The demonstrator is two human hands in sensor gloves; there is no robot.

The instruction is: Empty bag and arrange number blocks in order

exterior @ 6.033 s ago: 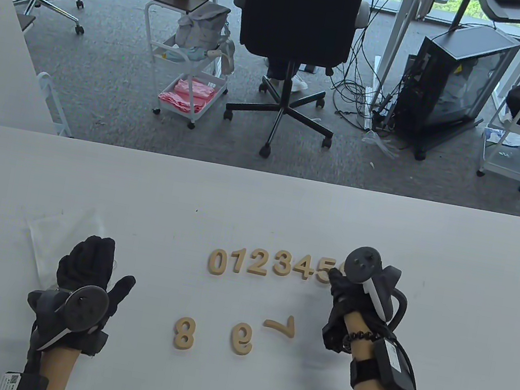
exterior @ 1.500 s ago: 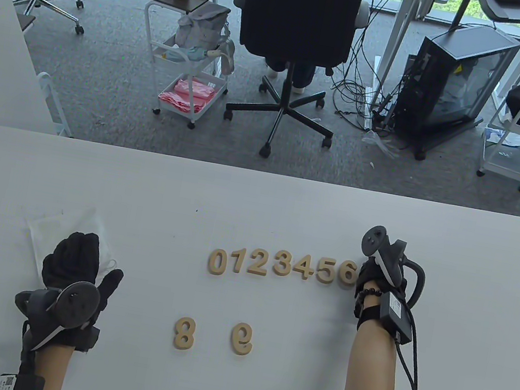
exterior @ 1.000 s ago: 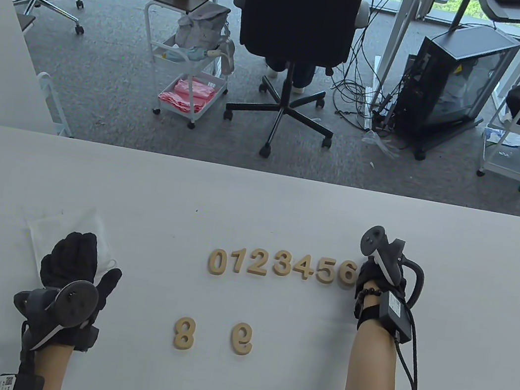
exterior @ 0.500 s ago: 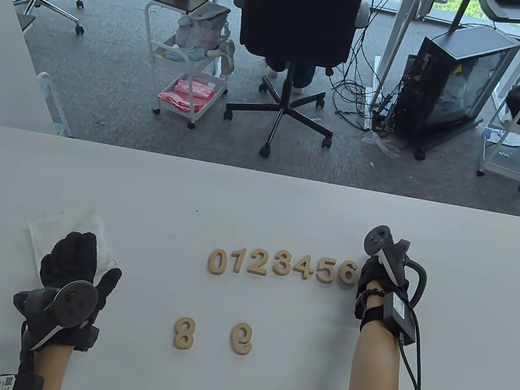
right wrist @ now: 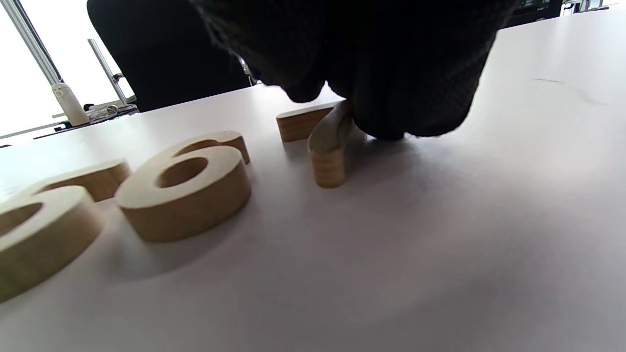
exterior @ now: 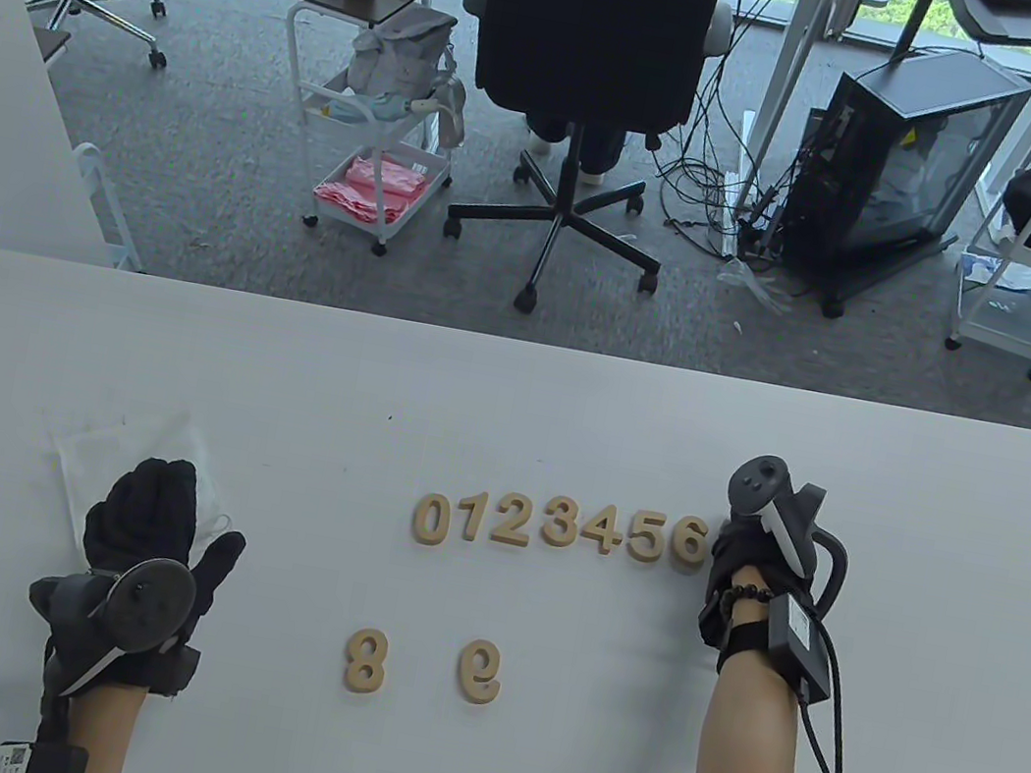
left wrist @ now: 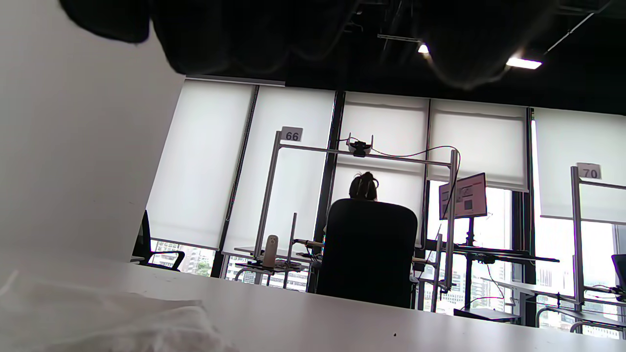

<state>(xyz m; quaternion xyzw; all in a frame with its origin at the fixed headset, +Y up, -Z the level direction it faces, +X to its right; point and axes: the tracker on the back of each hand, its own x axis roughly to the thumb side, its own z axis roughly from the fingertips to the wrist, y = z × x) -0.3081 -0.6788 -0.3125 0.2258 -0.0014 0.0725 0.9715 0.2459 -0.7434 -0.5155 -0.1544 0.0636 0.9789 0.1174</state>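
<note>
From the table view, wooden number blocks lie flat in a row (exterior: 561,526), 0 up to 6, on the white table (exterior: 512,406). The right hand (exterior: 744,587) sits just past the 6 (exterior: 690,543), covering whatever is under it. Two more blocks, the 8 (exterior: 365,660) and the 9 (exterior: 480,672), lie between the two hands, nearer the person. The left hand (exterior: 149,541) lies open and flat on the clear bag (exterior: 91,446).

The left wrist view shows only the crumpled bag (left wrist: 98,318) below the dark fingers (left wrist: 244,34).

The right wrist view shows the hidden part: the fingers (right wrist: 391,73) press on the 7 block (right wrist: 323,142) beside the 6 (right wrist: 186,181); they look curled around it, but I cannot tell for sure.
</note>
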